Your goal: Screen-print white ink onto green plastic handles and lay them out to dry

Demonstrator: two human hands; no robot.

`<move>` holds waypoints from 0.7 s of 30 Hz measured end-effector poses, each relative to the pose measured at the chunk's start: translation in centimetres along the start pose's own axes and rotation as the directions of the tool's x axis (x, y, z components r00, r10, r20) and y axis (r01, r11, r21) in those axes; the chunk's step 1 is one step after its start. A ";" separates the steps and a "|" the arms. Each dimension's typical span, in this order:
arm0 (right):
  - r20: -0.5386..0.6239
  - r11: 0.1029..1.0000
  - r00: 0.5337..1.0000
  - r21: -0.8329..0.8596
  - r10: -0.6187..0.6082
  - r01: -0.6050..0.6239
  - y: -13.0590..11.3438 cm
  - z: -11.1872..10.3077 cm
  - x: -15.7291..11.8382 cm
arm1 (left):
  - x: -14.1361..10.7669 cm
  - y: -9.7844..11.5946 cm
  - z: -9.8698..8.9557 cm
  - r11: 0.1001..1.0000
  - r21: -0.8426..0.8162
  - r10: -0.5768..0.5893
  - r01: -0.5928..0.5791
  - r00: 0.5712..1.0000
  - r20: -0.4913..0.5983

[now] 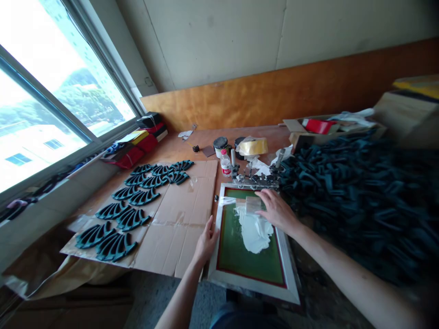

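Observation:
A framed green screen [233, 262] lies flat before me, its pale frame fixed to a metal clamp [255, 183] at the far end. White paste [255, 233] is spread over the upper middle of the mesh. My right hand [274, 209] grips a flat, pale scraper [253, 205] at the paste's far edge, thumb and fingers on its right side. My left hand [206, 240] is beside the frame's left edge, fingers stretched out and nothing seen in it. Dark fan-shaped sets of curved pieces [116, 246] lie on cardboard [185, 228] to the left.
A large heap of dark curved pieces [356, 192] rises right of the frame. Behind the clamp stand a bottle [225, 163], a can [220, 146] and a yellow wrapped roll [253, 146]. An open box [298, 135] sits back right; red items [128, 156] lie near the window.

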State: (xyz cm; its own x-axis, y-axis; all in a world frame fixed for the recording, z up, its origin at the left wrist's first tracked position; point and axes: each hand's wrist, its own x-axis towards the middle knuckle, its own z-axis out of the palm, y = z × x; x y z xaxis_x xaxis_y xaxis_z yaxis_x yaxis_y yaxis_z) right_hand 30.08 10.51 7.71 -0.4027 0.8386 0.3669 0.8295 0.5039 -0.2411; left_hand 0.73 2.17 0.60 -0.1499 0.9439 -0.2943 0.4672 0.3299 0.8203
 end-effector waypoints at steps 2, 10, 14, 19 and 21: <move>0.172 0.999 0.985 -0.036 0.019 -0.013 -1.9 0.2 1.1 | 0.6 -1.0 0.3 1.000 0.011 0.027 -0.028 0.999 0.025; 0.207 0.987 0.974 -0.147 0.093 -0.063 -2.4 0.1 -1.1 | 0.7 -1.0 0.0 0.998 0.031 0.057 -0.059 0.997 0.058; 0.167 0.984 0.986 -0.178 0.020 0.010 -4.0 1.5 -3.9 | 0.3 -0.3 0.0 0.998 0.014 0.058 -0.059 0.996 0.064; 0.203 0.941 0.920 0.033 -0.336 0.337 -5.0 1.2 -7.3 | 0.1 -0.1 -0.1 0.998 -0.015 0.057 -0.056 0.996 0.069; 0.266 0.922 0.883 0.115 -0.387 0.369 -4.4 0.0 -7.4 | 0.2 -0.3 0.0 0.998 -0.025 0.066 -0.065 0.996 0.061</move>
State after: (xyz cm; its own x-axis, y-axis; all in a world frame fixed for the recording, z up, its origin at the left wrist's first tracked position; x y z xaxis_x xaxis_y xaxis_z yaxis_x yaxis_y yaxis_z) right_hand 29.40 2.12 6.03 -0.7793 0.6009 0.1781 0.5718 0.7980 -0.1906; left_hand 0.56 2.25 0.25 -0.0650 0.9609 -0.2690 0.4536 0.2686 0.8498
